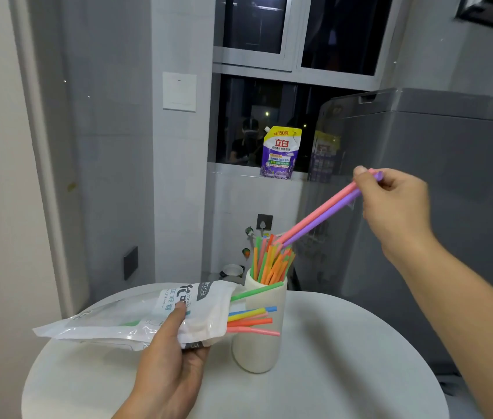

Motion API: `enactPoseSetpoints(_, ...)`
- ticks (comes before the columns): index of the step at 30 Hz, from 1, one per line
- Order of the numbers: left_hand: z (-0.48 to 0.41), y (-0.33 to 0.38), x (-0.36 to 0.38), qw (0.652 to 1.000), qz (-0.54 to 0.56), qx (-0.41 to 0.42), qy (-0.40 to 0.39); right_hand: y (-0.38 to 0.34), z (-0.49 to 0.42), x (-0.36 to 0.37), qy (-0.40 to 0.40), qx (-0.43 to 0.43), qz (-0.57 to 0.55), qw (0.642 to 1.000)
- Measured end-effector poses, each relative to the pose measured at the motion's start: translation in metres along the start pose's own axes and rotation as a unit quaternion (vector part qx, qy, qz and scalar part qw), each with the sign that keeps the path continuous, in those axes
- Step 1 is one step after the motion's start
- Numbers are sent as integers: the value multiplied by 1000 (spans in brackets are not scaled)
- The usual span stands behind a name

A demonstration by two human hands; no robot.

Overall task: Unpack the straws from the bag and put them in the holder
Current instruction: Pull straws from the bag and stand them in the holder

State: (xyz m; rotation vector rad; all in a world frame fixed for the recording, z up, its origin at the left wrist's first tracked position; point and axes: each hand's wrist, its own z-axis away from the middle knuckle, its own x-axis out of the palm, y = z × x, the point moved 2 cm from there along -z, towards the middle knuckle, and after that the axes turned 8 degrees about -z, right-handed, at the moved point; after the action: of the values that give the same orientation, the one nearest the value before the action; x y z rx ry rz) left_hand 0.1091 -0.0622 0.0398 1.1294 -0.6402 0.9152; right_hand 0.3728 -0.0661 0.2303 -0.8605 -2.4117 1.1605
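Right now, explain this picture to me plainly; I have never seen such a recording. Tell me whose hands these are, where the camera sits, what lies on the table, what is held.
There is no machine here: a person works with bare hands, and the one picture comes from a camera worn on their head, looking down. The left hand holds a white plastic bag above a round white table, with coloured straws poking from its open end. The right hand pinches a pink and a purple straw, angled down toward the white holder, which holds a bunch of orange and green straws. A detergent pouch stands on the windowsill behind.
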Motion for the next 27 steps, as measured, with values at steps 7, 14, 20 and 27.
enactPoseSetpoints(7, -2, -2, -1, 1000, 6, -2, -8, 4, 1, 23, -90, 34, 67, 993)
enactPoseSetpoints(14, 0, -2, 1, 1000, 3, -1, -3, 13, 6, 39, -167, 24, 119, 978)
enactPoseSetpoints(20, 1, -1, 0, 1000, -2, 1, -6, 1, 2, 47, -198, -21, 167, 966)
enactPoseSetpoints(27, 2, -2, -1, 1000, -19, -1, -5, -4, 3, 54, -219, -55, 195, 955)
